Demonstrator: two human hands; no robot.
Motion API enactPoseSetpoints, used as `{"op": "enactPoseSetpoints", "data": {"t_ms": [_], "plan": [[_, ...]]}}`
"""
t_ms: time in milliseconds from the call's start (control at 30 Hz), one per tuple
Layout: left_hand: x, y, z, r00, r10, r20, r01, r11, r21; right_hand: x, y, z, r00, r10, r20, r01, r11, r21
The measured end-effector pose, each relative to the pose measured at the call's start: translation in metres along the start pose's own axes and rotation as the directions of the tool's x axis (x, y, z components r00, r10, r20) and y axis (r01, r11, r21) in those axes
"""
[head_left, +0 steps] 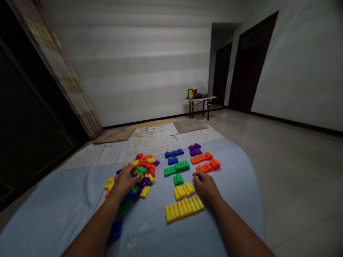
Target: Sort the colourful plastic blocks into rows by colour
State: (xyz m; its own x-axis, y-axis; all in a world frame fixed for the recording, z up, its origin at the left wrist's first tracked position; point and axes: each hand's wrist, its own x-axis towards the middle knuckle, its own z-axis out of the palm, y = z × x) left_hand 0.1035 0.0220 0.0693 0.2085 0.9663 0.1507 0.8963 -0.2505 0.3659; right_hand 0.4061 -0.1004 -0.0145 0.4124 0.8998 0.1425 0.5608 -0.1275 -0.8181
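My left hand (127, 181) is over a mixed pile of coloured plastic blocks (152, 167) at the left. Its thumb and fingers are bent around a green block (141, 170), which shows between them. My right hand (205, 184) rests by the sorted groups, fingers curled in; what they hold, if anything, is hidden. Just left of it lie a short yellow row (184, 191) and a longer yellow row (184, 210). Farther off are green blocks (177, 168), blue blocks (173, 153), purple blocks (195, 150) and orange blocks (202, 158), grouped by colour.
A light blue floral cloth (150, 232) covers the rounded table. Two mats, one brown (115, 136) and one grey (190, 125), lie at its far edge. Beyond stands a small table (200, 99) with a colourful bag (192, 93). A curtain (72, 85) hangs at the left.
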Motion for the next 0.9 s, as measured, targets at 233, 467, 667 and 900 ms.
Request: {"op": "enactPoseSetpoints", "data": {"t_ms": [233, 467, 667, 900], "plan": [[-0.027, 0.034, 0.009, 0.98, 0.165, 0.11, -0.092, 0.871, -0.482, 0.001, -0.001, 0.0, 1.0, -0.008, -0.018, 0.008, 1.0, -0.017], [-0.027, 0.048, 0.049, 0.941, 0.325, 0.098, -0.275, 0.899, -0.341, -0.001, -0.003, 0.0, 1.0, -0.011, -0.024, 0.011, 1.0, 0.0], [-0.025, 0.059, 0.059, 0.922, 0.326, 0.21, -0.297, 0.942, -0.156, -0.002, -0.007, -0.003, 1.0, -0.006, -0.016, 0.006, 1.0, -0.006], [-0.025, 0.071, 0.057, 0.929, 0.298, 0.219, -0.283, 0.954, -0.098, -0.001, -0.006, -0.003, 1.0, -0.011, -0.011, 0.011, 1.0, 0.006]]}}
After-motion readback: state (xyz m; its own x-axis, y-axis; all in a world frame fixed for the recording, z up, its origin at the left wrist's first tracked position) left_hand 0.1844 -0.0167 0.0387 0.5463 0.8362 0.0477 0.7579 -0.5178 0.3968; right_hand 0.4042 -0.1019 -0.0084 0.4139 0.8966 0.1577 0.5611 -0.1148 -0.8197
